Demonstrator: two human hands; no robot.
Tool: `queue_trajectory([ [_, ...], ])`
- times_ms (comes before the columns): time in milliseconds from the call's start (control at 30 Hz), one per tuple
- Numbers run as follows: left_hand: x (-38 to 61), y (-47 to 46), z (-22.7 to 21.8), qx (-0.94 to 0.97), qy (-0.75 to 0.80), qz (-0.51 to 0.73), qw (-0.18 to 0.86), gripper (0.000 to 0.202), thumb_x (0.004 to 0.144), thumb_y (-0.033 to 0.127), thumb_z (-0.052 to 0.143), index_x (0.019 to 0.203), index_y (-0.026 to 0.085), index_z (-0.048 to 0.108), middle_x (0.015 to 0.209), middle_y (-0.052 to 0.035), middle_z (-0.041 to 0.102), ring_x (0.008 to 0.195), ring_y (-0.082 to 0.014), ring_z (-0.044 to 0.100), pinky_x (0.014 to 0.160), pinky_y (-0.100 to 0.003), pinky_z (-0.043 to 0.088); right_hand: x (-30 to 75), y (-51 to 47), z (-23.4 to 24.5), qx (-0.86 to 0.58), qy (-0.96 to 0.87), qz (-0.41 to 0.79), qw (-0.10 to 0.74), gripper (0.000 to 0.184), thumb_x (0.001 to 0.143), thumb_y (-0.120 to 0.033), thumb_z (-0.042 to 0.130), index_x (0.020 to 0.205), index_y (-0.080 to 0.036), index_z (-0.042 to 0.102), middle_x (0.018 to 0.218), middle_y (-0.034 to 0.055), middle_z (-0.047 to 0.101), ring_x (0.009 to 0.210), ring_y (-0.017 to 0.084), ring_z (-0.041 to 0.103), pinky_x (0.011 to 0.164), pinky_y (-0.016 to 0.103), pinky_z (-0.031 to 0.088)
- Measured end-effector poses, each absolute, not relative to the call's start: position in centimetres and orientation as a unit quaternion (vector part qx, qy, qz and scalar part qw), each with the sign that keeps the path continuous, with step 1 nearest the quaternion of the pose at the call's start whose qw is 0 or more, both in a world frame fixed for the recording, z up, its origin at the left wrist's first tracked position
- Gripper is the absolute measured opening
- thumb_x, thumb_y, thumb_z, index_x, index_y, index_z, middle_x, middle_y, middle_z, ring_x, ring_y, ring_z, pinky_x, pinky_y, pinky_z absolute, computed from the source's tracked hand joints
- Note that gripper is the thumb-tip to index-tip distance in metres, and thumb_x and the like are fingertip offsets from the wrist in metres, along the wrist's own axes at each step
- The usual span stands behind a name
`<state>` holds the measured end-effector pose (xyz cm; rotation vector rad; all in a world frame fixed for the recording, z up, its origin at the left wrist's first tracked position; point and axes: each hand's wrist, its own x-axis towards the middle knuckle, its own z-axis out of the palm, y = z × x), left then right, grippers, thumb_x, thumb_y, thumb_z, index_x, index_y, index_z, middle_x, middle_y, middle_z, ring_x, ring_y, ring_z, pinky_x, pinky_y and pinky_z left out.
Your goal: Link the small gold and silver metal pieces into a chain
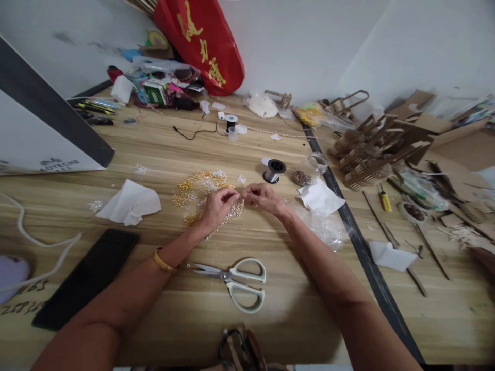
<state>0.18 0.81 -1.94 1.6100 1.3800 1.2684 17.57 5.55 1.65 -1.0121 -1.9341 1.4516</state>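
My left hand [218, 206] and my right hand [263, 198] meet fingertip to fingertip over the table, both pinched closed. A strand of small silvery beads [234, 210] hangs just below the fingers and runs back under my left hand. What exactly sits between the fingertips is too small to make out. Beside my left hand lies a loose heap of gold and clear beads [185, 198]. A spool of thin wire [274, 171] stands beyond my right hand. Scissors with pale handles [232, 278] lie partly open on the table between my forearms.
A black phone-like slab [87, 278] and crumpled white paper [131, 202] lie at left. To the right are a jar of dark beads [302, 178], clear plastic bags [328, 229] and small woven baskets [359, 154]. A white box [46, 123] juts in from the left.
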Motion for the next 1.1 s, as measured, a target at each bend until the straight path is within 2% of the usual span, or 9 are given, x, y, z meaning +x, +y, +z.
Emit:
queue_trajectory([
  [133, 0.44, 0.58, -1.73, 0.596, 0.532, 0.493, 0.344, 0.020, 0.075, 0.035, 0.068, 0.079, 0.016, 0.067, 0.071, -0.0024, 0.067, 0.063, -0.0139, 0.058, 0.059, -0.024, 0.044, 17.45, 5.47, 1.68, -0.386, -0.711, 0.524, 0.265, 0.027, 0.073, -0.041, 0.061, 0.071, -0.014, 0.059, 0.060, -0.0024, 0.052, 0.055, 0.008, 0.044, 0.054, 0.022, 0.034],
  [300, 0.80, 0.16, -1.27, 0.619, 0.555, 0.494, 0.254, 0.011, 0.071, 0.025, 0.070, 0.073, 0.018, 0.062, 0.063, 0.0007, 0.061, 0.058, -0.0121, 0.053, 0.058, -0.024, 0.042, 17.17, 5.36, 1.58, -0.391, -0.706, 0.518, 0.284, 0.026, 0.073, -0.040, 0.061, 0.072, -0.014, 0.059, 0.061, -0.0021, 0.052, 0.055, 0.008, 0.046, 0.053, 0.022, 0.036],
  [467, 0.88, 0.09, -1.32, 0.625, 0.548, 0.500, 0.243, 0.006, 0.073, 0.022, 0.066, 0.077, 0.018, 0.064, 0.070, -0.0015, 0.066, 0.062, -0.0129, 0.057, 0.062, -0.024, 0.045, 16.90, 5.40, 1.07, -0.394, -0.701, 0.508, 0.308, 0.030, 0.073, -0.043, 0.061, 0.073, -0.014, 0.060, 0.061, -0.0018, 0.051, 0.055, 0.010, 0.046, 0.053, 0.024, 0.039],
  [700, 0.42, 0.30, -1.21, 0.664, 0.525, 0.487, 0.216, 0.012, 0.081, 0.023, 0.060, 0.079, 0.018, 0.070, 0.079, -0.0057, 0.069, 0.071, -0.0162, 0.060, 0.068, -0.027, 0.045, 17.14, 5.63, 0.77, -0.391, -0.708, 0.505, 0.303, 0.031, 0.076, -0.046, 0.062, 0.075, -0.014, 0.061, 0.059, -0.0028, 0.051, 0.054, 0.009, 0.045, 0.053, 0.023, 0.037],
  [867, 0.37, 0.46, -1.44, 0.656, 0.524, 0.496, 0.223, 0.013, 0.081, 0.022, 0.059, 0.085, 0.018, 0.070, 0.085, -0.0061, 0.071, 0.075, -0.0166, 0.062, 0.073, -0.027, 0.047, 17.19, 5.44, 1.21, -0.385, -0.698, 0.525, 0.298, 0.033, 0.074, -0.047, 0.063, 0.073, -0.014, 0.061, 0.059, -0.0034, 0.049, 0.054, 0.008, 0.044, 0.053, 0.022, 0.038],
  [1100, 0.38, 0.39, -1.60, 0.635, 0.539, 0.503, 0.232, 0.006, 0.077, 0.022, 0.063, 0.078, 0.018, 0.069, 0.077, -0.0031, 0.070, 0.069, -0.0148, 0.060, 0.070, -0.026, 0.047, 16.93, 5.09, 1.53, -0.372, -0.639, 0.600, 0.306, 0.028, 0.067, -0.041, 0.069, 0.073, -0.014, 0.063, 0.063, -0.0030, 0.053, 0.058, 0.007, 0.047, 0.056, 0.021, 0.042],
])
